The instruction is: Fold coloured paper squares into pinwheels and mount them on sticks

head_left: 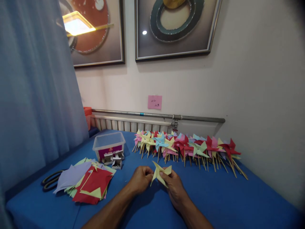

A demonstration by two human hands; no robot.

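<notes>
A pale yellow paper pinwheel (158, 175), its corners folded in, is held over the blue-covered table. My right hand (175, 186) grips it from the right, the thumb pressed near its centre. To its left, my left hand (141, 178) is closed in a pinch close to the pinwheel's left point. What the left fingertips hold, if anything, I cannot make out. No stick shows on this pinwheel.
Finished pinwheels (183, 144) on sticks lie in a row at the back. Left are stacked paper squares (97, 181), scissors (50, 183) partly under them, small open boxes (116, 161) and a clear plastic tub (108, 140). A curtain (35, 79) hangs left.
</notes>
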